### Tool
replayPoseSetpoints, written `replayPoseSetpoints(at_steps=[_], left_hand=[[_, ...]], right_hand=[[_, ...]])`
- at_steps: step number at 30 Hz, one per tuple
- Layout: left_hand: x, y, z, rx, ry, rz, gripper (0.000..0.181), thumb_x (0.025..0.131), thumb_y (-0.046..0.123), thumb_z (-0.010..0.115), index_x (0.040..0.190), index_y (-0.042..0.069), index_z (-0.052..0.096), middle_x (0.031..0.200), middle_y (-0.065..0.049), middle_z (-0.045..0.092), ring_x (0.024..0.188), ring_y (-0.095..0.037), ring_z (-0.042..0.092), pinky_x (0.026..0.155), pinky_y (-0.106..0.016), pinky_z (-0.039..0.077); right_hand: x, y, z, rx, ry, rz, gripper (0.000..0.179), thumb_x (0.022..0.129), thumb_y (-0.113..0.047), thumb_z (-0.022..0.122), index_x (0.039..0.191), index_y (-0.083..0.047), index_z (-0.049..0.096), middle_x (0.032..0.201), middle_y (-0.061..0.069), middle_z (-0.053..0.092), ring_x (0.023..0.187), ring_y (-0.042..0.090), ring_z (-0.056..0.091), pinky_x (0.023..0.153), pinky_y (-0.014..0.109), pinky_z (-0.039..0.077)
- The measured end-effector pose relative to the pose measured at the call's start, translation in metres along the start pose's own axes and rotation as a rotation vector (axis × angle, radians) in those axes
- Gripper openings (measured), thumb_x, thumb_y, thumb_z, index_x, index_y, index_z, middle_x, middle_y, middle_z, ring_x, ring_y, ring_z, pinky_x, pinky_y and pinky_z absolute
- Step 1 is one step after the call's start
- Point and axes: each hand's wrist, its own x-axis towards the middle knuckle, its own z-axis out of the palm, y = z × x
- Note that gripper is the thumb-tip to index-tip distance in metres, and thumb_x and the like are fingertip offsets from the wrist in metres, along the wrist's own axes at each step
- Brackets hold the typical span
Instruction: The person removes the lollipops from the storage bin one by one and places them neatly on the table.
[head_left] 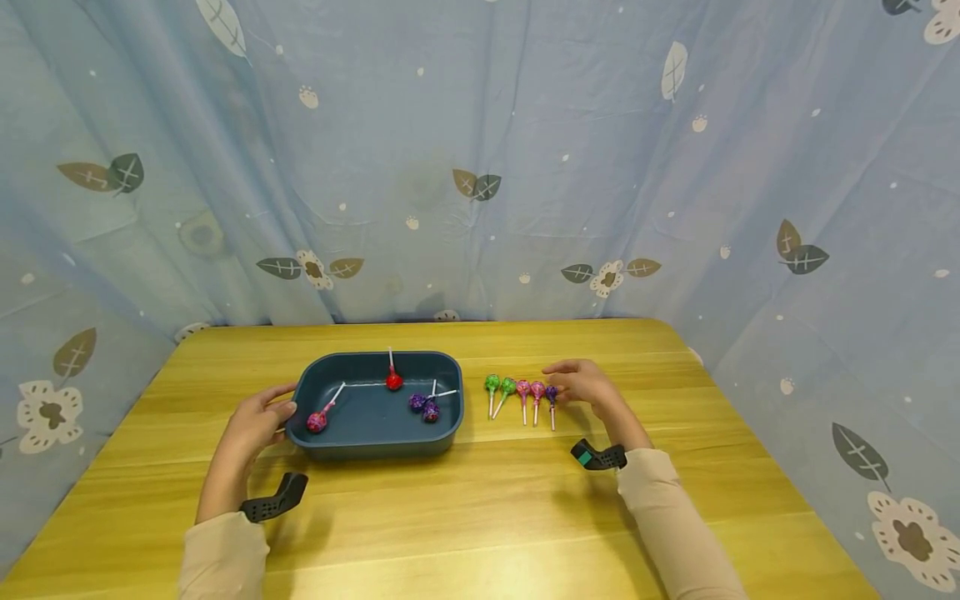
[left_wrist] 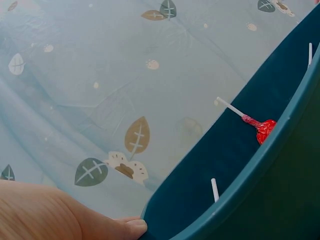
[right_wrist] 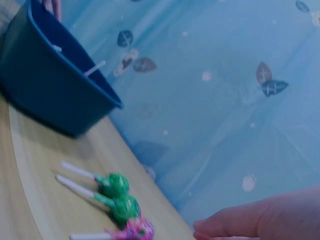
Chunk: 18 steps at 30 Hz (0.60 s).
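Note:
My left hand (head_left: 255, 422) grips the left end of a dark blue plastic box (head_left: 375, 452), with the thumb (left_wrist: 135, 228) at its rim in the left wrist view. Inside lie a pink lollipop (head_left: 317, 422), a red lollipop (head_left: 393, 381) with its stick leaning on the back wall, and two purple lollipops (head_left: 431, 412) at the right. My right hand (head_left: 587, 385) is at the right end of a row of lollipops, beside a purple lollipop (head_left: 552, 393), fingers extended. Two green lollipops (head_left: 492, 382) and two pink lollipops (head_left: 537, 390) make up the rest of the row.
Both things and hands are over a yellow wood-grain table (head_left: 420, 533). A pale blue curtain (head_left: 420, 250) with leaf and flower prints hangs close behind the table's back edge and along its sides.

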Motion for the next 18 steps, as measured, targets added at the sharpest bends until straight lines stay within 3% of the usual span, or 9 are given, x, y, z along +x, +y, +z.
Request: replayPoseSetpoints(at_steps=[7,18], left_hand=[[0.000,0.001,0.001,-0.002,0.002,0.001,0.049,0.103,0.011,0.042,0.148,-0.006,0.030,0.135,-0.035,0.045,0.088,-0.020,0.062,0.070,-0.031,0.050],[-0.001,0.000,0.001,0.004,0.007,0.003,0.049,0.104,0.012,0.042,0.148,-0.006,0.030,0.136,-0.034,0.045,0.091,-0.022,0.063,0.072,-0.032,0.051]], right_hand=[[-0.004,-0.009,0.022,0.082,-0.025,-0.049,0.033,0.097,-0.011,0.056,0.126,0.005,0.060,0.115,0.019,0.061,0.096,0.034,0.059,0.086,0.044,0.050],[-0.008,-0.031,0.064,0.272,-0.150,-0.083,0.035,0.097,-0.009,0.057,0.129,0.006,0.056,0.131,0.027,0.050,0.116,0.045,0.050,0.095,0.051,0.044]])
